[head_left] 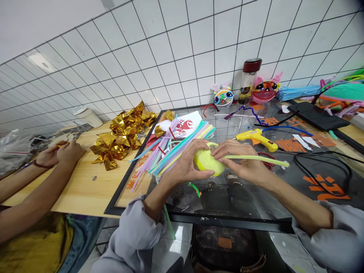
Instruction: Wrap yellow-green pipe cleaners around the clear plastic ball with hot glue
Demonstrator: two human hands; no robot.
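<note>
A rounded coil of yellow pipe cleaner is held over the glass tabletop in front of me. My left hand wraps round its left side, thumb along the lower edge and fingers over the top. At the coil's right edge, my right hand pinches the yellow pipe cleaner, whose loose end sticks out to the right past my fingers. Below and left of my left hand lies a bundle of pastel pipe cleaners. A yellow glue gun rests just beyond my right hand.
Two pipe-cleaner animal faces and a lidded glass bottle stand by the tiled wall. A phone and black cable lie right. At left, a co-worker's hands are near gold foil pieces.
</note>
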